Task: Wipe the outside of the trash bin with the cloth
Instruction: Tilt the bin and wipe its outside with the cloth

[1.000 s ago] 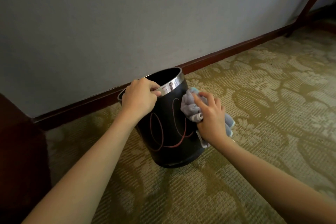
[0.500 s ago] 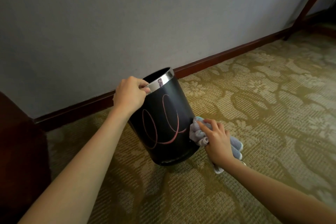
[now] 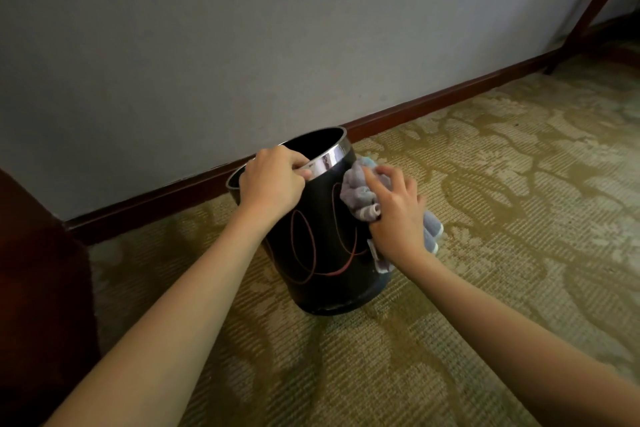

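Trash bin (image 3: 322,253), black, tilted on carpet (image 3: 485,218): left hand (image 3: 273,184) gripping rim (steadying); right hand (image 3: 394,215) pressing bunched cloth (image 3: 356,191) against side for wiping.

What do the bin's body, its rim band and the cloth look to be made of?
Trash bin: black, smooth body with a faint sheen and thin reddish loops; plastic or coated metal, hard to tell. Rim band: mirror-bright, reflecting light, so likely chromed or polished metal. Cloth: soft bluish-grey fabric, bunched in folds with a looped, towel-like texture, probably terry or microfibre.
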`<state>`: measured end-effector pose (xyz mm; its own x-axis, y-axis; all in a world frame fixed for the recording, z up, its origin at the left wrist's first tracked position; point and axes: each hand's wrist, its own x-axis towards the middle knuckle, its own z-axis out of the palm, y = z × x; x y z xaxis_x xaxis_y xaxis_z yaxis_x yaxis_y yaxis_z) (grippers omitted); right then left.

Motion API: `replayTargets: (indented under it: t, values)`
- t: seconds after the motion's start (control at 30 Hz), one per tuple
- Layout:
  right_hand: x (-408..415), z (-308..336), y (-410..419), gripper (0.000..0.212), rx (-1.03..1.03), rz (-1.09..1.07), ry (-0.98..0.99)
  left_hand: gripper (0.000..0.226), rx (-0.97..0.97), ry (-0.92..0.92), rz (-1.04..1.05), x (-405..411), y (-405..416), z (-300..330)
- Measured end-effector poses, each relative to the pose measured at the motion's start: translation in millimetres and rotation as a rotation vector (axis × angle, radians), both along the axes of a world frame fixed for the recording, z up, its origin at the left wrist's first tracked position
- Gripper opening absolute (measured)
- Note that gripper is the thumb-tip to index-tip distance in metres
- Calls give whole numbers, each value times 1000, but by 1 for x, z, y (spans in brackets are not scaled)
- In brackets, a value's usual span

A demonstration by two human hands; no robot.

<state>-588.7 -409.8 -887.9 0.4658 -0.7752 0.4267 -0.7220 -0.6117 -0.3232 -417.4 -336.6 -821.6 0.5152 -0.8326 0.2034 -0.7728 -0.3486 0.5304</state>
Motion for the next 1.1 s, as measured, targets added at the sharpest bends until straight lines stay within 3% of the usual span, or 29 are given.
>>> replayTargets:
  t: [0.17,0.37,0.47,0.57,0.67,0.87,1.1]
  values:
    - [-23,-34,13,65,12,71,155,12,-20,44,33,21,2,1]
    - [-53,-60,18,74,66,95,345,13,-20,159,92,42,5,-1]
    - [-51,-58,12,68,47,74,372,16,-24,115,82,38,7,-3]
    - [-42,-51,7,63,52,29,326,10,-13,9,88,30,8,-3]
    - [-24,-34,3,61,58,18,200,21,-10,-56,65,16,9,-3]
    - [16,4,-8,72,-34,19,-64,23,-38,-167,43,-5,0,-6]
    - [8,-22,1,73,-81,47,-42,28,-60,-155,72,6,-4,-6]
